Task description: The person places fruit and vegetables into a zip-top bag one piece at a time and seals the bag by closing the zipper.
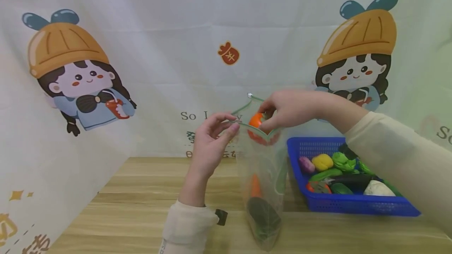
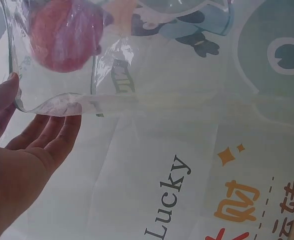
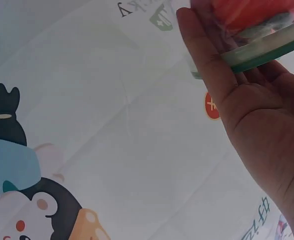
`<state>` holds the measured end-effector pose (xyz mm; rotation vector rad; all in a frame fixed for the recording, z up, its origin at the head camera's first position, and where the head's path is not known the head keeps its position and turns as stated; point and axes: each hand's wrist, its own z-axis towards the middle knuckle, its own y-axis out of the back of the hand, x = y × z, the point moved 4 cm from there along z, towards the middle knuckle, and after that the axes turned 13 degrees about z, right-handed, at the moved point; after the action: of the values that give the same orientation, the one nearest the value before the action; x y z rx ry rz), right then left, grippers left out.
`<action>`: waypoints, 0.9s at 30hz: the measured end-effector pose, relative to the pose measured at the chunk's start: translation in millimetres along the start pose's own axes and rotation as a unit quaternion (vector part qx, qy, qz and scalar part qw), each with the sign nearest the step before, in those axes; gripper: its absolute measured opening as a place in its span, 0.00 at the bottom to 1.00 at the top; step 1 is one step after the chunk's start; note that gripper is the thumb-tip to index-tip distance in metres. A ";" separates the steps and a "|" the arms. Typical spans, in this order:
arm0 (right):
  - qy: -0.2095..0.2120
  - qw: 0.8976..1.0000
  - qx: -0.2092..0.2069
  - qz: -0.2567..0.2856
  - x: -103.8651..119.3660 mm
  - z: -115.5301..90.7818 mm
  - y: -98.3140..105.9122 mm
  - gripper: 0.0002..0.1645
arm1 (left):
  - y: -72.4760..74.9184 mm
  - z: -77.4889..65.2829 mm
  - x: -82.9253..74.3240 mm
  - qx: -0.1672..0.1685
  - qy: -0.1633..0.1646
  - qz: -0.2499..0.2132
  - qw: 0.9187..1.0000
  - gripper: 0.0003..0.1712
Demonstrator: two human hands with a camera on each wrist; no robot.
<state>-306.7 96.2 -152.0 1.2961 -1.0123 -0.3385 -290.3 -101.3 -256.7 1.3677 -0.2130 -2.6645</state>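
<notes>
A clear plastic zip bag (image 1: 244,167) with a green-edged mouth and a white slider (image 1: 249,95) hangs upright over the table. My left hand (image 1: 211,146) pinches the left side of its rim between thumb and fingers. At the mouth, my right hand (image 1: 298,107) grips an orange-red tomato (image 1: 256,120) with a green top; its lower part shows through the plastic. The left wrist view shows the tomato (image 2: 67,37) behind the film. Lower in the bag are a carrot (image 1: 256,186) and a long dark green vegetable (image 1: 263,214).
On the right of the wooden table (image 1: 141,207) stands a blue basket (image 1: 353,204). It holds several vegetables, among them a yellow one (image 1: 322,162), an eggplant (image 1: 353,181) and a white one (image 1: 379,188). A printed cloth (image 1: 169,58) hangs behind the table.
</notes>
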 end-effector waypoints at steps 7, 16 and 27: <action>0.008 1.000 0.021 -0.001 -4.8 -0.6 -2.5 0.29 | -1.4 -0.4 -1.4 -0.004 -0.006 -0.010 1.000 0.12; -0.006 1.000 0.003 -0.002 -7.4 -4.8 0.4 0.27 | 2.2 -1.1 1.7 -0.023 -0.004 -0.042 0.999 0.05; -0.004 1.000 -0.003 0.011 -13.4 -8.2 1.7 0.24 | 2.7 0.6 2.2 -0.012 0.001 -0.019 1.000 0.08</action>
<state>-308.4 111.5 -155.6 1.2773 -1.0311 -0.3300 -291.9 -104.4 -257.6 1.3795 -0.1570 -2.6872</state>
